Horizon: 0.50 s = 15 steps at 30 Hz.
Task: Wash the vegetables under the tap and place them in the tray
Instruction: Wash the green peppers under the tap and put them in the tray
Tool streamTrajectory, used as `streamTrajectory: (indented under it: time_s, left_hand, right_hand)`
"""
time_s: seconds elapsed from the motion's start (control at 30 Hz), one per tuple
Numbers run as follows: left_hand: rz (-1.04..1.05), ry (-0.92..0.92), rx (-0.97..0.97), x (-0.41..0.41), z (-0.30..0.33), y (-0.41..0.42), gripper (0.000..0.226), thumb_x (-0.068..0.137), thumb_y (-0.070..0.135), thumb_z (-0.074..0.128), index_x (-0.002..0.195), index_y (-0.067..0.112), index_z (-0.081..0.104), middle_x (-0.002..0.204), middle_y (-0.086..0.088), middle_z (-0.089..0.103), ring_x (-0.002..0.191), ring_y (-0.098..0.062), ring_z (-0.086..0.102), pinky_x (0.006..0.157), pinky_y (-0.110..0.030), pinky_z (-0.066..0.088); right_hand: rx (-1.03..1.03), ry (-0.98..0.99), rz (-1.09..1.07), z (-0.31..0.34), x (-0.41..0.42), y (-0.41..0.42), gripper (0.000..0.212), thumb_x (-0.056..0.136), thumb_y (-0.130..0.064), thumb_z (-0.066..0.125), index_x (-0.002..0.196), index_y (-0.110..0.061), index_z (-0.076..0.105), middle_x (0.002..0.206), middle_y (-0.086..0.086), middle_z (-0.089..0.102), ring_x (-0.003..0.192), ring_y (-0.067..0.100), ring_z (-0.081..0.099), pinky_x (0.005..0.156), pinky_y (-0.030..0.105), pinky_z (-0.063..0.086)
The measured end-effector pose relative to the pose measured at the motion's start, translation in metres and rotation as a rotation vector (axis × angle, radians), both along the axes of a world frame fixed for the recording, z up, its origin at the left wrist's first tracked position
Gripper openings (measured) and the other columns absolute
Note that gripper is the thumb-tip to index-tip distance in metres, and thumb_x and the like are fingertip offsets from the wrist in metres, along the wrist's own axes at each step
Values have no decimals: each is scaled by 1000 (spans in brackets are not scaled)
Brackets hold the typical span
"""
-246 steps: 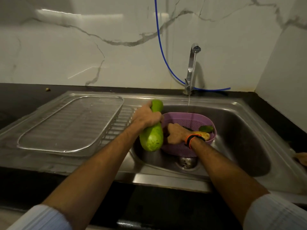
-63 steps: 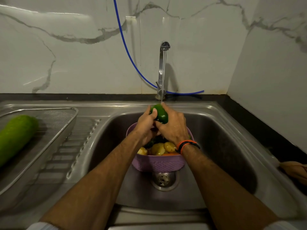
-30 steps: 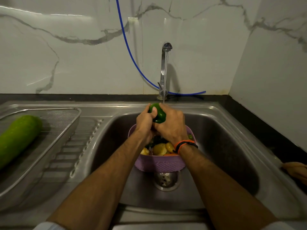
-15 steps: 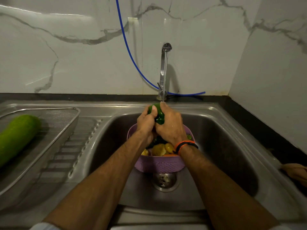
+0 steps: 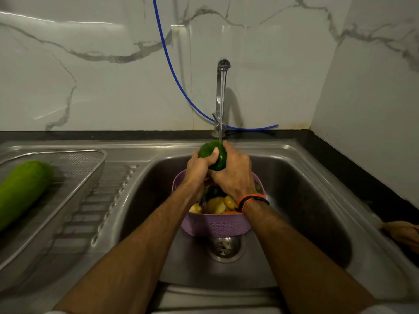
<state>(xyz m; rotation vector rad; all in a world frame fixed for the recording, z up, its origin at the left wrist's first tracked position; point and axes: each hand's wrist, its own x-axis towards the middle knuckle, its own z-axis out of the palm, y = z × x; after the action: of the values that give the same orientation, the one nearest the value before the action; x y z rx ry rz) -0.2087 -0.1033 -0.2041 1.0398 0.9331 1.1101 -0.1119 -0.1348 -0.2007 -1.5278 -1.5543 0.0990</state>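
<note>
A green bell pepper (image 5: 209, 150) sits under the thin stream from the tap (image 5: 221, 96). My left hand (image 5: 198, 169) and my right hand (image 5: 233, 173) both grip it, fingers curled round it, just above the purple basket (image 5: 215, 225). The basket stands in the sink bowl over the drain and holds several yellow and dark vegetables (image 5: 218, 203). A large light-green gourd (image 5: 21, 191) lies in the metal mesh tray (image 5: 74, 175) on the draining board at the left.
The steel sink (image 5: 301, 200) has a ridged draining board on its left. A blue hose (image 5: 174, 73) hangs down the marble wall behind the tap. A brown object (image 5: 403, 232) lies at the right edge on the black counter.
The gourd went from my left hand into the tray. Both hands took up the green pepper and keep turning it under the stream, with little shift over the last second.
</note>
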Motion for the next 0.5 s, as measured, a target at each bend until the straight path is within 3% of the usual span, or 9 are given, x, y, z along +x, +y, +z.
streamTrajectory:
  time_s: [0.1,0.17,0.23,0.27,0.33,0.4,0.5]
  left_hand:
    - [-3,-47,37,-3,-1,2,32,95,17,62,126,23,59,124,-8,66,114,-28,63,96,-50,54]
    - [-30,-43,46,-4,-1,4,38,93,11,61,130,20,58,126,-9,65,117,-28,62,101,-49,52]
    - [-36,-43,38,-5,-1,3,53,92,10,62,143,19,50,133,-10,62,120,-28,61,105,-50,49]
    - [-19,-49,28,-5,0,3,60,92,10,63,148,21,44,136,-10,60,121,-28,60,106,-51,48]
    - [38,-72,12,-2,4,-1,69,93,10,64,154,25,34,137,-7,58,120,-26,60,106,-50,48]
    - [72,-116,12,1,5,-1,68,93,9,64,153,27,36,128,-4,61,116,-24,61,104,-50,50]
    - [45,-145,21,0,7,-1,64,91,6,66,148,28,45,126,-4,62,117,-26,62,103,-49,51]
  right_hand:
    - [-77,-23,5,-1,-5,4,76,72,-28,83,136,-13,45,127,6,57,117,21,55,103,39,48]
    - [-205,-58,66,-1,-6,7,96,74,-24,80,152,-14,23,155,12,31,143,27,30,119,40,25]
    - [-270,-77,116,0,-5,8,104,78,-20,77,156,-14,9,163,10,9,150,26,8,118,35,11]
    - [-255,-82,115,0,-5,8,101,79,-20,76,156,-14,11,163,9,11,150,25,9,119,35,12]
    - [-132,-108,61,0,-5,4,87,79,-19,76,152,-11,28,156,11,31,145,25,27,119,36,22]
    - [-36,-125,9,4,-8,2,74,78,-15,77,144,-8,42,146,11,47,137,23,41,115,29,29]
    - [-119,-65,75,8,-6,5,88,76,-14,77,150,-6,30,156,12,33,145,24,27,116,29,22]
